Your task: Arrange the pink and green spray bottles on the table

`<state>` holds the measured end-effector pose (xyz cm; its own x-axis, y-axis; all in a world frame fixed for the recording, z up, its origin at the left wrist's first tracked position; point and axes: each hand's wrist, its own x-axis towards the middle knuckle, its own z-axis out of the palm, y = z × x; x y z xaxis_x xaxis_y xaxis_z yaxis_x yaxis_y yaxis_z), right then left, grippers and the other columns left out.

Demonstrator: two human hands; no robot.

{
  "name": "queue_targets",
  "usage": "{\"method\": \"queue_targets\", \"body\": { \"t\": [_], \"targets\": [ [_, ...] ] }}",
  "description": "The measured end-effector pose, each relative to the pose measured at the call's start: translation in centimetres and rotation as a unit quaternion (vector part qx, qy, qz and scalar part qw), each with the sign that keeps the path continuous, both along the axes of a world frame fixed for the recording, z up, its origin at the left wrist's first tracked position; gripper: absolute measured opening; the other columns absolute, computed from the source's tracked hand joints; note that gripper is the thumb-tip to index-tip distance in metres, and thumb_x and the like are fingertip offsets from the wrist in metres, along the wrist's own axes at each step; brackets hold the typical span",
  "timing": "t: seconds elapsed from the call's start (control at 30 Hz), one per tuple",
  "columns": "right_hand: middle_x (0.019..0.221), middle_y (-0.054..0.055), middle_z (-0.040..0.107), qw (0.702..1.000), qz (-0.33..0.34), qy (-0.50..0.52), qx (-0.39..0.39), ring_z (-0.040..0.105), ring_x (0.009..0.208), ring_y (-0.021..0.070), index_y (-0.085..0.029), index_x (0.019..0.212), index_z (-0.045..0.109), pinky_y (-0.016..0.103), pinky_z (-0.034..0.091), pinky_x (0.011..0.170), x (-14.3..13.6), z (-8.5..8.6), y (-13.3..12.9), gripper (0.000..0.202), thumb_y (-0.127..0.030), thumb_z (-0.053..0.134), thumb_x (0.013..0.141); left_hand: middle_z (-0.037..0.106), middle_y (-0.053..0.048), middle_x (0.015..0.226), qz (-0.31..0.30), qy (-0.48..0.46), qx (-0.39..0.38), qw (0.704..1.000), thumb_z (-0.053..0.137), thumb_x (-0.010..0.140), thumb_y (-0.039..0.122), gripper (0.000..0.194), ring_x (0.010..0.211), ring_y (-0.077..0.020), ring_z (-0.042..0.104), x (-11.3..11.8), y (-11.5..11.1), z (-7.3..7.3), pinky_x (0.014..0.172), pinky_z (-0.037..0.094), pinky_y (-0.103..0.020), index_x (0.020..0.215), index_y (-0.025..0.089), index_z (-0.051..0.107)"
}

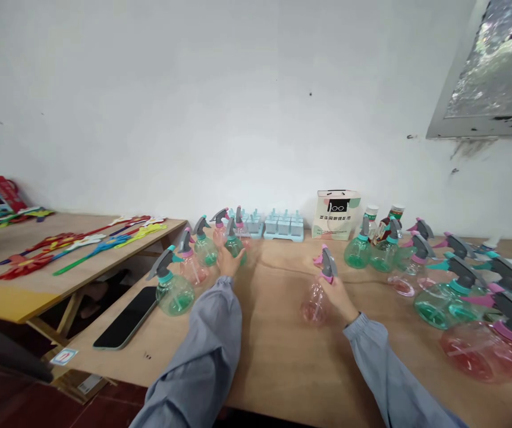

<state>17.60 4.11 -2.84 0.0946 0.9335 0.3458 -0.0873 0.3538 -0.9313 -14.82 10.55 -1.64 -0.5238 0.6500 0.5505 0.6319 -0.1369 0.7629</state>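
Spray bottles (175,298) on a wooden table (278,362), parted into a left row and a right cluster. The row runs from near to far, green and pink bodies mixed; its near end stands beside a phone (126,321). The cluster spreads from the far side of the table to the near right, where bodies and heads overlap too much for a sure count.

One pink bottle (314,307) is between the two groups, in the right hand (338,296): the fingers are clamped on it just below the grey head, and the body is roughly upright. Whether its base touches the wood cannot be told.

The left hand (227,261) is at the far part of the row, at a green bottle (236,242). Its thumb and fingers are apart on the near side of the body; whether they grip cannot be told.

Beyond, near the wall (256,107), are blue moulds (278,226) and a paper bag (336,221).

Progress, judged from the layout: the handling of the bottles appears to be partway. Most stand in one group or the other; the pink bottle is not yet placed in either, and the green bottle is still within the left row.
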Motion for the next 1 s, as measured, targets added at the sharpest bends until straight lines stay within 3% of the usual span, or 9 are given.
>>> {"method": "queue_targets", "body": {
  "t": [0.1, 0.17, 0.23, 0.33, 0.47, 0.6, 0.8, 1.0],
  "targets": [
    [0.074, 0.002, 0.07, 0.997, 0.056, 0.023, -0.053, 0.068, 0.077, 0.0234, -0.022, 0.083, 0.067, 0.04, 0.055, 0.079, 1.3, -0.1, 0.3, 0.032, -0.048, 0.071, 0.065, 0.047, -0.026, 0.137, 0.042, 0.009, -0.053, 0.998, 0.069, 0.076, 0.044, 0.078, 0.132, -0.0411, 0.044, 1.9, -0.6, -1.8, 0.106, 0.034, -0.057, 0.138, 0.011, 0.036],
    [0.08, 0.006, 0.073, 0.987, 0.141, 0.035, -0.071, 0.07, 0.084, 0.0258, -0.021, 0.085, 0.068, 0.042, 0.055, 0.081, 1.8, 0.0, 0.0, 0.037, -0.054, 0.068, 0.069, 0.048, -0.026, 0.136, 0.047, 0.029, -0.043, 0.998, 0.066, 0.077, 0.049, 0.078, 0.132, -0.0414, 0.043, 4.0, -1.7, -3.3, 0.107, 0.033, -0.057, 0.138, 0.011, 0.037],
    [0.088, 0.008, 0.075, 0.968, 0.229, 0.054, -0.081, 0.07, 0.093, 0.0272, -0.02, 0.089, 0.07, 0.043, 0.055, 0.085, 1.9, 0.3, -0.4, 0.042, -0.058, 0.066, 0.071, 0.049, -0.024, 0.135, 0.016, 0.042, -0.031, 0.999, 0.065, 0.077, 0.052, 0.078, 0.131, -0.0395, 0.044, 6.2, -3.3, -4.6, 0.107, 0.034, -0.054, 0.139, 0.014, 0.038],
    [0.096, 0.009, 0.075, 0.956, 0.274, 0.066, -0.078, 0.069, 0.101, 0.0278, -0.021, 0.094, 0.071, 0.044, 0.053, 0.091, 1.7, 0.7, -1.2, 0.05, -0.066, 0.064, 0.072, 0.052, -0.021, 0.132, -0.037, 0.063, -0.056, 0.996, 0.063, 0.078, 0.057, 0.079, 0.129, -0.0378, 0.047, 8.8, -5.8, -5.7, 0.104, 0.036, -0.052, 0.14, 0.016, 0.038],
    [0.094, 0.009, 0.075, 0.953, 0.275, 0.056, -0.109, 0.068, 0.102, 0.0274, -0.021, 0.096, 0.07, 0.037, 0.054, 0.083, 1.4, 0.7, -1.5, 0.056, -0.071, 0.064, 0.071, 0.053, -0.017, 0.132, -0.053, 0.103, -0.095, 0.989, 0.061, 0.08, 0.055, 0.076, 0.127, -0.0329, 0.049, 10.4, -7.7, -5.6, 0.104, 0.037, -0.046, 0.142, 0.018, 0.037],
    [0.086, 0.009, 0.075, 0.963, 0.237, 0.059, -0.114, 0.068, 0.094, 0.0264, -0.02, 0.092, 0.069, 0.031, 0.052, 0.068, 1.3, 0.8, -1.7, 0.057, -0.072, 0.065, 0.068, 0.053, -0.016, 0.132, -0.05, 0.115, -0.105, 0.986, 0.061, 0.08, 0.054, 0.076, 0.128, -0.0306, 0.048, 10.5, -8.0, -4.9, 0.105, 0.036, -0.043, 0.142, 0.018, 0.037],
    [0.093, 0.009, 0.075, 0.954, 0.283, 0.049, -0.086, 0.067, 0.093, 0.0254, -0.021, 0.097, 0.068, 0.035, 0.051, 0.078, 0.4, 1.2, -2.4, 0.055, -0.069, 0.06, 0.071, 0.053, -0.016, 0.134, -0.06, 0.11, -0.118, 0.985, 0.062, 0.08, 0.053, 0.075, 0.129, -0.0294, 0.049, 10.4, -8.2, -4.4, 0.106, 0.036, -0.042, 0.143, 0.02, 0.036],
    [0.08, 0.006, 0.073, 0.964, 0.241, 0.061, -0.094, 0.066, 0.077, 0.0216, -0.021, 0.087, 0.069, 0.031, 0.05, 0.071, 0.4, 1.1, -2.5, 0.049, -0.066, 0.065, 0.07, 0.053, -0.015, 0.135, -0.066, 0.11, -0.12, 0.984, 0.061, 0.081, 0.051, 0.074, 0.129, -0.0297, 0.049, 10.5, -8.4, -4.2, 0.105, 0.036, -0.042, 0.143, 0.02, 0.036]
  ]
}}
